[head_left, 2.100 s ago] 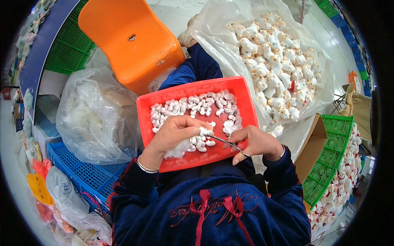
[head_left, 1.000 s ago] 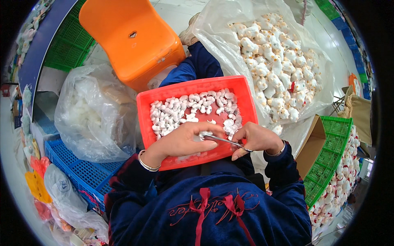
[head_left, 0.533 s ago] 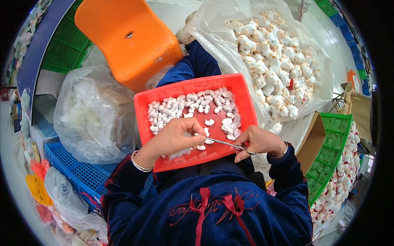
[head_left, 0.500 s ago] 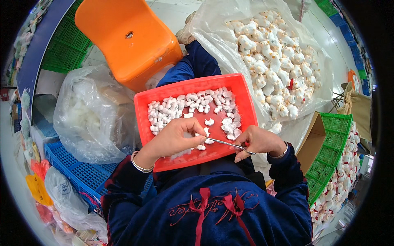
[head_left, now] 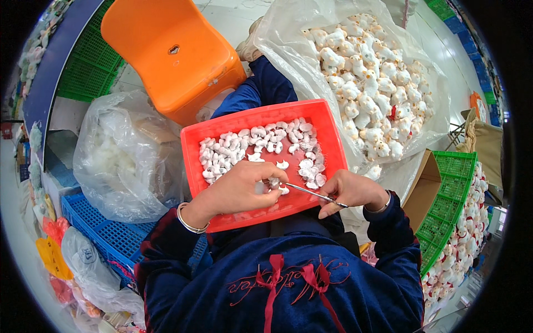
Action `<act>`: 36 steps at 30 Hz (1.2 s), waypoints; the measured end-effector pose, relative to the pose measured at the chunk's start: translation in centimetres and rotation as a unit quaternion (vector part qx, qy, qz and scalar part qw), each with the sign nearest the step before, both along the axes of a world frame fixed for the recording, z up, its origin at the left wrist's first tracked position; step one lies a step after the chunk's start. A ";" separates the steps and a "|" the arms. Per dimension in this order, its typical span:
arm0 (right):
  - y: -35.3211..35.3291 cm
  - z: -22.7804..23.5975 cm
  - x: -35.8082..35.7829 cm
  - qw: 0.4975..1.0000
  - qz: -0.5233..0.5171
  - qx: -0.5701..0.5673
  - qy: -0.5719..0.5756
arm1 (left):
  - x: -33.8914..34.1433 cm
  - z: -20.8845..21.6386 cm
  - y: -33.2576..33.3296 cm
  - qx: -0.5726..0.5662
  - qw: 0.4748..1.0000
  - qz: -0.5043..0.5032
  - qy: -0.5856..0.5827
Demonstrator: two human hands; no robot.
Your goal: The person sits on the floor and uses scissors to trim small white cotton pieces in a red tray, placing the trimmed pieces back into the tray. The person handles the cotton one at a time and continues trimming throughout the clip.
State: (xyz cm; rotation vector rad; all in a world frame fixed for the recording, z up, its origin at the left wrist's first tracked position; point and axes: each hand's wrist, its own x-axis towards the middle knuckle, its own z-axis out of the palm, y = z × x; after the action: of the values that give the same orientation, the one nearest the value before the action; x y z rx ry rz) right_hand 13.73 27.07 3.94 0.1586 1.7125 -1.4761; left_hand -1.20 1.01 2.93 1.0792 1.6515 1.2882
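Observation:
My right hand (head_left: 351,191) grips slim metal forceps (head_left: 311,192) with finger-ring handles, partly hidden by the fingers. Their tip points left, toward my left hand (head_left: 240,187). The thumb and fingers of that hand pinch a small white plush piece (head_left: 274,182), mostly hidden, at the forceps' tip. Both hands are over the near part of a red plastic tray (head_left: 195,157), which rests on my lap. Many small curved white plush pieces (head_left: 225,147) lie in the tray, heaped along its far and left sides, with a smaller group at the right.
A big clear bag of white plush toys (head_left: 369,91) lies ahead on the right. An orange stool (head_left: 172,61) stands ahead on the left, above a clear bag of white stuffing (head_left: 119,155) and a blue crate (head_left: 105,227). At right are a green crate (head_left: 452,194) and cardboard.
The fingers of my left hand have shifted and curled further around the forceps' tip. My right hand has turned the forceps slightly; the tray stays put.

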 end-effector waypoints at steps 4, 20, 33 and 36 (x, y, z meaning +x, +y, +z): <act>-0.2 -0.1 -0.1 0.999 -0.007 -0.018 -0.030 | 0.0 -0.4 0.0 -0.014 0.998 -0.003 0.064; 1.9 1.1 0.8 1.000 -0.018 0.016 -0.018 | -2.2 0.6 0.3 -0.035 0.999 -0.009 -0.035; -0.9 0.1 0.8 0.995 -0.057 0.045 0.066 | -0.4 -1.5 1.2 -0.025 0.914 0.180 -0.362; -1.2 -0.3 1.1 0.980 -0.046 0.133 0.142 | -0.4 -2.4 0.6 0.001 0.903 0.221 -0.369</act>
State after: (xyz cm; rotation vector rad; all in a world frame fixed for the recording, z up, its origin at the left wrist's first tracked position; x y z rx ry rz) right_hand 14.83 25.86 3.62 0.1774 2.1587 -1.3804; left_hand -1.58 1.59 0.54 0.1301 1.3134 1.7062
